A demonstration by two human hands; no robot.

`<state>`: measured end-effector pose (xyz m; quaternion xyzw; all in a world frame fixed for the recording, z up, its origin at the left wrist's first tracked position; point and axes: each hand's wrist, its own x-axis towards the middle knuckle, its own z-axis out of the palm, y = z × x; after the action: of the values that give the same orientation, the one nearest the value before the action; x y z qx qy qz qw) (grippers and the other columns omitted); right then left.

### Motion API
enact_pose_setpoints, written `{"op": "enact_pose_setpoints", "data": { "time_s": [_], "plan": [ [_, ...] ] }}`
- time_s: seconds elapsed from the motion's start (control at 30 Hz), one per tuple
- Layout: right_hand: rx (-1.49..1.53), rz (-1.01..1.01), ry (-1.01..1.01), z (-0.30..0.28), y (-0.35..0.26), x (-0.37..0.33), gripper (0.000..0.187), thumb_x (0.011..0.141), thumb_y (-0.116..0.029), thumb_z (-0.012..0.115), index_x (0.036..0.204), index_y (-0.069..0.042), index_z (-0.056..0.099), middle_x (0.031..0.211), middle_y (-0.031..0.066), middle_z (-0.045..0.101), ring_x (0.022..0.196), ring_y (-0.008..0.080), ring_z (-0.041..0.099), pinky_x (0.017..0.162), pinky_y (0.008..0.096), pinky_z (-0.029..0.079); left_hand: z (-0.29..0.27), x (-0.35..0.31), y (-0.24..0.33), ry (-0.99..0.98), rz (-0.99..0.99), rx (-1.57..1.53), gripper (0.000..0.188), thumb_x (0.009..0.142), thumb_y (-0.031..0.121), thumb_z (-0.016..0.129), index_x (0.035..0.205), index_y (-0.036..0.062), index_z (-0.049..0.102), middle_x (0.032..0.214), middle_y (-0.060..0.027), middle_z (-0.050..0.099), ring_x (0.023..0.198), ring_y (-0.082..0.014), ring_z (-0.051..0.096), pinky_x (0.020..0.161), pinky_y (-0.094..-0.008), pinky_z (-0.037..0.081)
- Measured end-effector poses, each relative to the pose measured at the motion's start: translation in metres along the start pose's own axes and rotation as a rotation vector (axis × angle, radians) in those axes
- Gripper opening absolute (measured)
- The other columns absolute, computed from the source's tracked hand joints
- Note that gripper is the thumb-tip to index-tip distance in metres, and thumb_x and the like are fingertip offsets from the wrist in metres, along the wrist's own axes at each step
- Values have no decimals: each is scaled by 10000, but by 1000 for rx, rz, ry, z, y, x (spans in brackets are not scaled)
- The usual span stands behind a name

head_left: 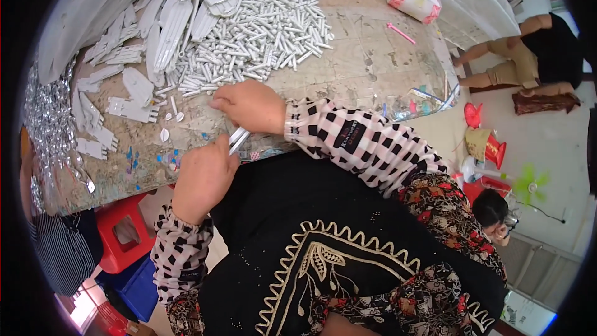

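My left hand (202,178) is closed near the table's front edge, its thumb and fingers pinching a slim white piece (238,137) with a glossy edge. That piece slants up toward the underside of my right hand (254,107). My right hand has its fingers curled in at the front of a heap of short white rods (255,40); what its fingertips hold, if anything, is hidden. A few loose white bits (165,135) with rounded ends lie left of my hands. Beside them sits a flat white pronged piece (132,110).
Large flat white parts (180,18) pile up behind and left of the rods. Shiny silvery pieces (53,130) crowd the left edge. A tissue pack (415,0) and a pink stick (401,33) lie right. A red stool (124,233) stands below; other people are around.
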<state>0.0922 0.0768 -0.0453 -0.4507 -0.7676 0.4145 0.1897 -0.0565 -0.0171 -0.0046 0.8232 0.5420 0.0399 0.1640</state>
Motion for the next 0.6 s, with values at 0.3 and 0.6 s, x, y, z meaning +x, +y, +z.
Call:
{"op": "enact_pose_setpoints", "data": {
  "time_s": [0.3,0.6],
  "plan": [
    [-89,-59,71,-19,12,-9,273,893,-327,531,909,-105,688,859,163,671,829,370,635,733,477,487,-1,18,26,3,-33,54,201,819,168,615,872,-4,525,681,-213,616,628,-404,614,584,-495,480],
    [-23,-184,85,-47,4,-39,315,881,-356,549,864,-70,680,828,165,671,811,381,628,719,476,482,-11,7,64,44,-36,160,192,808,145,621,871,3,507,680,-226,606,644,-413,610,594,-507,476]
  ]
}}
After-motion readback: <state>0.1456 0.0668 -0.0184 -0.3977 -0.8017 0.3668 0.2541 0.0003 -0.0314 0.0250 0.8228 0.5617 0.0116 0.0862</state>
